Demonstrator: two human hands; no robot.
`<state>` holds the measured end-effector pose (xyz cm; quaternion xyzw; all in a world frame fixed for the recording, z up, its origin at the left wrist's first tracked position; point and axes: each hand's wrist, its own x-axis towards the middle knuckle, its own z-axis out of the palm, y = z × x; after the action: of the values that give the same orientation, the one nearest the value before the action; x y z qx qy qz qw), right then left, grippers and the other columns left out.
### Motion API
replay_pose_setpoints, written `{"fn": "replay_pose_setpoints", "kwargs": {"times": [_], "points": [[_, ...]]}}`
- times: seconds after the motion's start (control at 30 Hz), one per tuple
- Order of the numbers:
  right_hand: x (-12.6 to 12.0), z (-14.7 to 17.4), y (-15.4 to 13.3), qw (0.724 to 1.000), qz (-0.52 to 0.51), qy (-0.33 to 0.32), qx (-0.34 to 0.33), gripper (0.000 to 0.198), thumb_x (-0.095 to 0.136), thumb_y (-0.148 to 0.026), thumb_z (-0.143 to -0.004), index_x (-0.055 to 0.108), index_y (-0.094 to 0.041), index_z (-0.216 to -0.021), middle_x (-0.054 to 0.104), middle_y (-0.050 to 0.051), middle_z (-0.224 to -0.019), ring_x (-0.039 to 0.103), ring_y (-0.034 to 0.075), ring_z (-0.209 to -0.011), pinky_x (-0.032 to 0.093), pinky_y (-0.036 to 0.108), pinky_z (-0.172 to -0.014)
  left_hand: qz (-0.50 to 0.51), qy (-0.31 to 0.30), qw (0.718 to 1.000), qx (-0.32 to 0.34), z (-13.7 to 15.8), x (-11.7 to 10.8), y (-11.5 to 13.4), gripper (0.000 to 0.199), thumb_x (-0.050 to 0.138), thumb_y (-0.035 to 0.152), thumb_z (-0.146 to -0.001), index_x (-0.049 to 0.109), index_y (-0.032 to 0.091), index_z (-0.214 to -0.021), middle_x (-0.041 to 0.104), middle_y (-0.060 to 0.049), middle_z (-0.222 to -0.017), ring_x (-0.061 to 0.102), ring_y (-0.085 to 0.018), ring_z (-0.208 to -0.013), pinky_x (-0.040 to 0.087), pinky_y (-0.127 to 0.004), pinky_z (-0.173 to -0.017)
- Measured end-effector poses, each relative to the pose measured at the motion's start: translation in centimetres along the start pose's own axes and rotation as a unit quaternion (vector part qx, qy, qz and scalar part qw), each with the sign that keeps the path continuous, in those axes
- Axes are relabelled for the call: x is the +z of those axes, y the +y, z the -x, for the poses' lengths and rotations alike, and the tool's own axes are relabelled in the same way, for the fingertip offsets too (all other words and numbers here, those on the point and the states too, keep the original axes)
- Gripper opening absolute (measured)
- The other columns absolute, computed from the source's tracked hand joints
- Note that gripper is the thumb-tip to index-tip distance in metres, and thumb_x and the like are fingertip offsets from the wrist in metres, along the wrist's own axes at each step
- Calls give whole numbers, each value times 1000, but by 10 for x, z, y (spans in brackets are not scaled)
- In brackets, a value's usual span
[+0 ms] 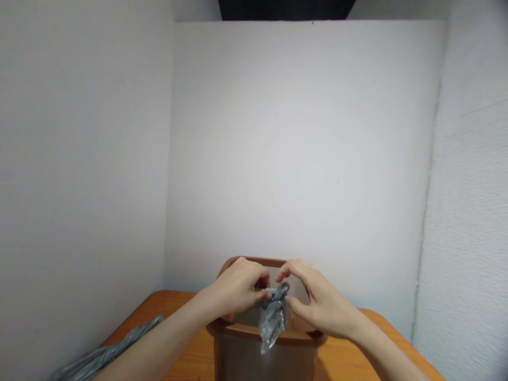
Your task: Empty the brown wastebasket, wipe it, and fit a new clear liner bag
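Observation:
A grey translucent plastic bag point(272, 323), gathered into a twist with a knot-like bunch at its top, hangs over the mouth of a brown plastic bin point(264, 360). My left hand point(243, 286) pinches the bunched part between thumb and fingertips. Just to the right, my right hand point(313, 296) is curved with thumb and forefinger apart. Its thumb tip is close beside the bunch; whether it touches cannot be made out. The bin stands upright, and both hands are over its rim.
An orange-brown wooden table point(345, 360) carries the bin. More crumpled grey plastic point(115, 349) lies at the left, partly behind my left forearm. White walls point(293, 137) close in the back and both sides, and a dark panel point(286, 9) shows at the top.

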<state>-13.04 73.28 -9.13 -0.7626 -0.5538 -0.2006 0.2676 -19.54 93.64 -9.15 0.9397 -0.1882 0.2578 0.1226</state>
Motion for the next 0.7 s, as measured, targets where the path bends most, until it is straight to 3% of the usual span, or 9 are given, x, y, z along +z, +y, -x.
{"fn": "replay_pose_setpoints", "kwargs": {"times": [0.07, 0.23, 0.53, 0.63, 0.7], "points": [[3, -1, -5, 999, 11, -15, -32, 34, 66, -5, -73, 57, -23, -100, 61, 1, -107, 51, 19, -104, 35, 37, -92, -6, 17, 1000, 3, 1, 1, -1, 12, 71, 29, -82, 68, 19, -76, 71, 1, -72, 63, -16, -68, 38, -24, -65], [10, -6, -1, 995, 92, -11, -34, 11, 62, -12, -87, 58, -22, -83, 63, -1, -89, 51, 20, -95, 33, 38, -86, -16, 25, 998, -49, 8, -3, -6, 15, 66, 32, -85, 67, 20, -76, 74, 0, -80, 65, -18, -79, 40, -28, -78], [0, 7, 28, 997, -15, -17, 72, 6, 61, -25, -90, 63, -22, -86, 59, 1, -88, 53, 19, -85, 38, 36, -82, -51, 36, 993, -104, 24, -10, -31, 17, 60, 30, -85, 65, 18, -73, 72, -4, -85, 64, -24, -88, 38, -35, -82], [4, 3, 20, 998, 10, -26, 62, 13, 72, -29, -83, 66, -24, -93, 61, 1, -90, 53, 21, -91, 37, 38, -86, -37, 37, 995, -86, 20, -9, -23, 12, 61, 27, -83, 66, 21, -92, 73, -3, -94, 65, -22, -93, 39, -33, -85], [7, -3, 12, 997, 47, -36, 41, 16, 77, -27, -79, 67, -24, -90, 63, 1, -86, 53, 22, -92, 35, 40, -87, -19, 34, 997, -62, 14, -7, -13, 31, 66, 27, -80, 63, 23, -111, 73, -2, -103, 64, -22, -97, 40, -31, -87]]}}
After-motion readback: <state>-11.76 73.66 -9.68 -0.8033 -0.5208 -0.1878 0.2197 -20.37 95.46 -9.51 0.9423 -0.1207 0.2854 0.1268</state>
